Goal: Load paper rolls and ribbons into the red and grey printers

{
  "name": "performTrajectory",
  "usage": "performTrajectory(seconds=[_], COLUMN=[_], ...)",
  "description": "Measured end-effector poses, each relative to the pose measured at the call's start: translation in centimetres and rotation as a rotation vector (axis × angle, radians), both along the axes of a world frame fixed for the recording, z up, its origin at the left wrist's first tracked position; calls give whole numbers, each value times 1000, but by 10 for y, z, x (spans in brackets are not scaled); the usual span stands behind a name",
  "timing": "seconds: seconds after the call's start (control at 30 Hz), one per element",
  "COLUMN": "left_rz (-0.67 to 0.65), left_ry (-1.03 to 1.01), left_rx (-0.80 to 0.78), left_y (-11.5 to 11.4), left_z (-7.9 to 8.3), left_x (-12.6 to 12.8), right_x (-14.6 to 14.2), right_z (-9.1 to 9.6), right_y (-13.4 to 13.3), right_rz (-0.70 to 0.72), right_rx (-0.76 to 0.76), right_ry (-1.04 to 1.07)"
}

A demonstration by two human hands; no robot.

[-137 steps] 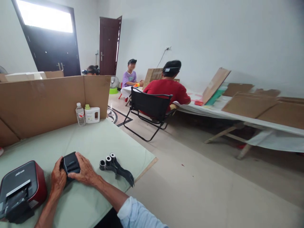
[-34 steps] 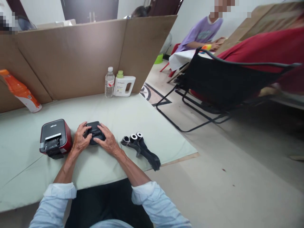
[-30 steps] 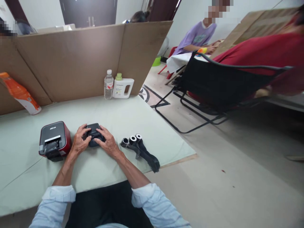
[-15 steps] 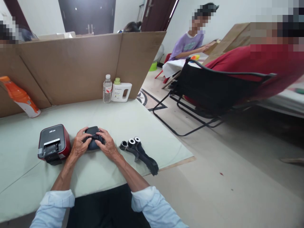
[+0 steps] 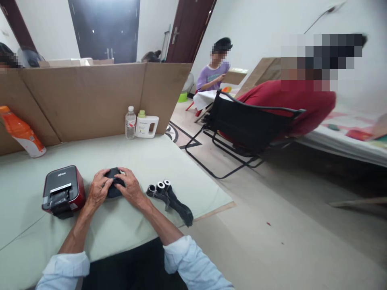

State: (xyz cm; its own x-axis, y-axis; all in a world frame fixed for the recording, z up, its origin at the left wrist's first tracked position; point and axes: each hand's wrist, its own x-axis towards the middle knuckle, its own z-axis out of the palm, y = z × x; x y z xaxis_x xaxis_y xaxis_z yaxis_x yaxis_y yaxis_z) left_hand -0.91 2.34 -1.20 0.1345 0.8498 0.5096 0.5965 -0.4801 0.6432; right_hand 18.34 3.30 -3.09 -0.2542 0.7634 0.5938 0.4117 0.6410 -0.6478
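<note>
Between my hands is a small dark, rounded box-like device, resting on the table; its exact kind I cannot make out. My left hand grips its left side, with the thumb reaching over the top. On the opposite side my right hand holds it, fingers curled at the far edge and thumb on top. The fingers hide much of its upper face. A black and red label printer stands just left of my left hand. To the right of my right hand lie three small rolls with long black strips trailing from them.
An orange and white bottle leans by the cardboard partition. A clear water bottle and a white jug stand before it. The table's edge runs close on the right; beyond are a black folding chair and two seated people.
The camera view has shifted, so the table scene sits slightly lower and farther left. Both hands remain on the dark device, and the thumbs have moved slightly on its top.
</note>
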Motion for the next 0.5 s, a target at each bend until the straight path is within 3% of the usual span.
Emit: performTrajectory(seconds=[0.2,0.5], left_rz=[-40,-29], left_ry=[26,37], left_rx=[-51,-224], left_y=[-2,-4], left_z=[-1,-2], left_x=[-8,-20], right_x=[-8,-5], right_z=[6,-4], right_y=[3,-8], right_rz=[-35,-39], right_rx=[103,148], right_ry=[-181,-133])
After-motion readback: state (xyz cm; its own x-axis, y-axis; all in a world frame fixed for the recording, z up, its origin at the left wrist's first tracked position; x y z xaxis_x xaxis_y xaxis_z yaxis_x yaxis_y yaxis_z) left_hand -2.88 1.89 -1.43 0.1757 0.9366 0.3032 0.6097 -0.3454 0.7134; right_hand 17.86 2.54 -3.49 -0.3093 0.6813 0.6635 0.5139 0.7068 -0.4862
